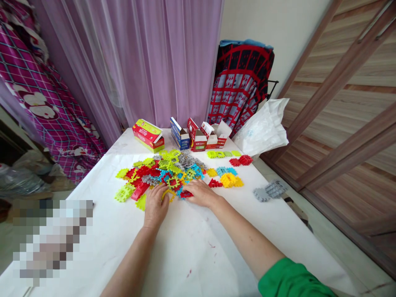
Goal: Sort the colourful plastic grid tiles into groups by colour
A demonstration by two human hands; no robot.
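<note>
A heap of flat interlocking plastic tiles (161, 171) in red, yellow, green, blue and grey lies on the white table (185, 247). My left hand (155, 204) rests palm down at the near edge of the heap, fingers on a yellow tile. My right hand (201, 192) lies flat beside it, fingertips touching a red and blue tile (185, 193). Neither hand visibly grips anything. Small sorted clusters sit to the right: yellow tiles (230, 180), red tiles (241, 161), green tiles (221, 154) and grey tiles (269, 191).
Several small open cardboard boxes (198, 138) and a red-green box (148, 135) stand at the table's far edge. A white plastic bag (266, 130) lies at the far right corner. A chair draped in red cloth (239, 82) stands behind; a wooden sliding door is to the right.
</note>
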